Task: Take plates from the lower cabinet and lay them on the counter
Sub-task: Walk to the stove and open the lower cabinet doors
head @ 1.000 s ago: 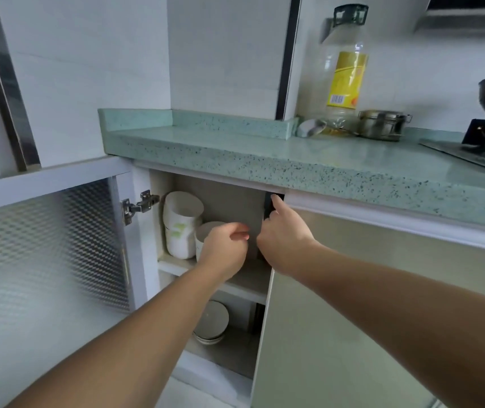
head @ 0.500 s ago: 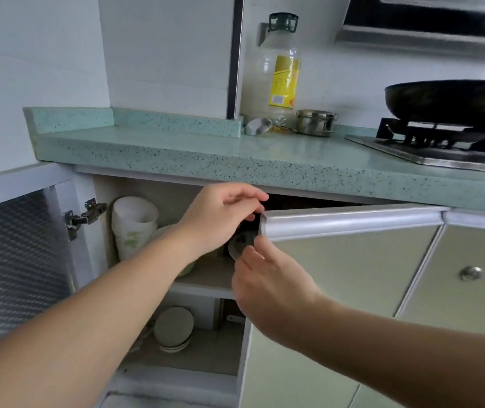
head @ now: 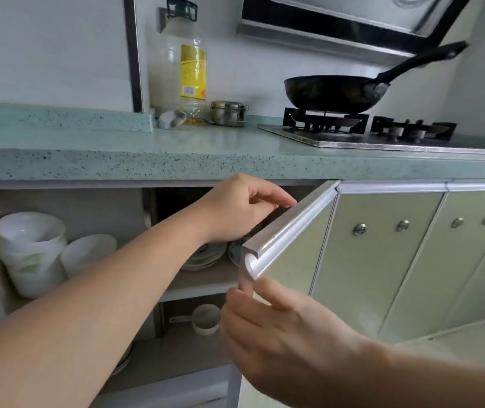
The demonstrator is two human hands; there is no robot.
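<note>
**Door swung open, plates just behind the left hand**

A speckled green counter (head: 176, 148) runs across the kitchen, bare at its near edge, with one oil bottle (head: 181, 58), one small steel pot (head: 228, 113) and one wok (head: 332, 94) on the hob further back. Below it the cabinet door (head: 291, 237) stands swung out toward the room. The right hand (head: 282, 343) pinches the door's near corner edge between thumb and fingers. The left hand (head: 235, 210), fingers loosely curled and holding nothing, sits inside the opening. One stack of plates (head: 206, 256) lies flat on the upper shelf, directly below and just beyond that hand, so the left is plainly nearer. To the left stand two stacks of white bowls (head: 32, 248). How many plates, I cannot tell.
</note>
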